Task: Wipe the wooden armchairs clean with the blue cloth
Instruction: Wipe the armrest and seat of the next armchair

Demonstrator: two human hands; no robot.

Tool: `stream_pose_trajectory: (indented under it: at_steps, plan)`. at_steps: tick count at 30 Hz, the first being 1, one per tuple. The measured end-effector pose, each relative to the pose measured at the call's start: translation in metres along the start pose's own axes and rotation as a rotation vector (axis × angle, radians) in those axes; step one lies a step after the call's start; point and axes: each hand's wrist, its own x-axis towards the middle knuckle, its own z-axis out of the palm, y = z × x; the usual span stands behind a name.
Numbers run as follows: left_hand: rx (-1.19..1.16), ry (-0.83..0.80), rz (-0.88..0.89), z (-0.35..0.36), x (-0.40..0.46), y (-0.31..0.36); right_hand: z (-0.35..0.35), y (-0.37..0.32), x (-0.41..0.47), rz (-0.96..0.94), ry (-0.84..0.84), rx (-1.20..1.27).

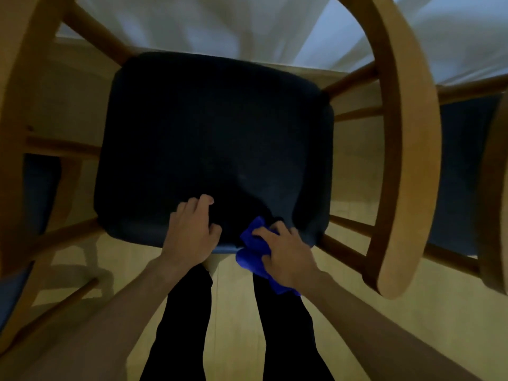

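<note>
A wooden armchair (406, 149) with curved arms and a dark blue seat cushion (214, 138) fills the view from above. My left hand (192, 229) rests on the cushion's front edge, fingers loosely curled on the fabric. To its right, my right hand (286, 251) grips a bunched blue cloth (254, 248) and presses it against the front right edge of the seat. Part of the cloth hangs below my palm.
More wooden chairs with blue seats stand close by, one at the left (41, 188) and one at the right (464, 166). White curtains (220, 28) hang behind. My dark-trousered legs (187, 325) stand on the pale wooden floor (439, 325).
</note>
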Motion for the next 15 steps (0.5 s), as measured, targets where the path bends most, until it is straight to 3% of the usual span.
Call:
stream_pose_trajectory:
  at_steps: [3, 6, 8, 15]
  plan:
    - [0.0, 0.019, 0.032, -0.003, 0.002, 0.005, -0.017, 0.006, -0.007, 0.072, 0.078, 0.175]
    - [-0.028, -0.003, 0.025, -0.004, -0.004, 0.004, -0.041, 0.013, -0.005, 0.26, 0.431, 0.353]
    - [-0.03, -0.027, 0.009, -0.003, -0.011, 0.001, -0.058, 0.018, 0.011, 0.353, 0.561, 0.392]
    - [0.034, -0.009, -0.029, 0.009, -0.03, -0.009, -0.049, -0.03, 0.063, 0.335, 0.487, 0.173]
